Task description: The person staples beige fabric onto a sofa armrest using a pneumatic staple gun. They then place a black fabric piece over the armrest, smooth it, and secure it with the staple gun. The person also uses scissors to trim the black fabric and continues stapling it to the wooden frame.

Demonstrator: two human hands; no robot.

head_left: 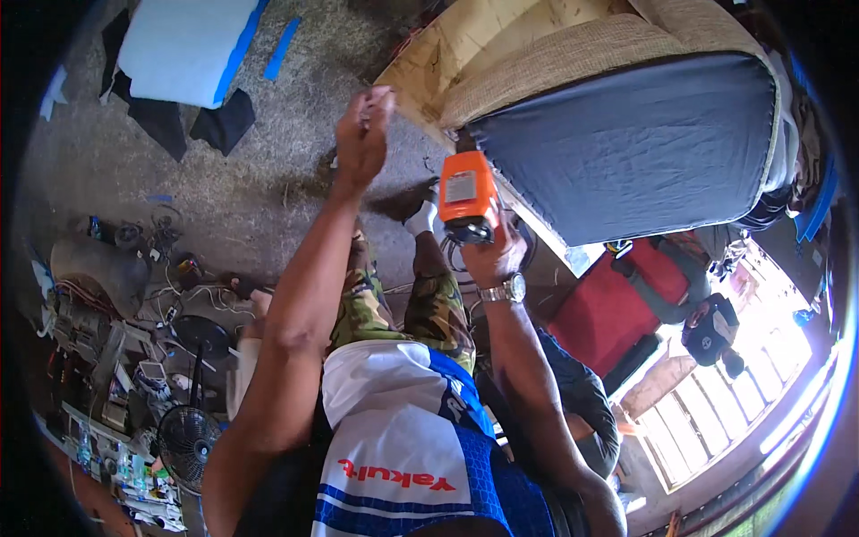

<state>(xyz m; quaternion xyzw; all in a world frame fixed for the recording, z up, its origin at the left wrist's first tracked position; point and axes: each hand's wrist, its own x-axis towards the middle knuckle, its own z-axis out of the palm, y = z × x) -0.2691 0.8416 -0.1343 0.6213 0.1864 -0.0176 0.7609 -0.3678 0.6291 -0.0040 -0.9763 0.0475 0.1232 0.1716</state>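
Observation:
My right hand (497, 258), with a metal-banded watch (506, 288) on its wrist, grips an orange power tool (469, 190). The tool has a pale label on its body and a black end; its exact kind cannot be told. It is held beside the front edge of an upholstered seat piece (626, 148), covered in dark cloth and beige fabric. My left hand (361, 143) is raised near the bare wooden panel (420, 76) of that piece. Its fingers are loosely bent and somewhat apart, with nothing visible in them.
White padding with a blue edge (183, 45) and dark cloth scraps (224, 123) lie on the floor at far left. Cables, a black fan (186, 438) and clutter fill the left. Another person (702, 327) is at the right, by a red panel (608, 309) and a bright window.

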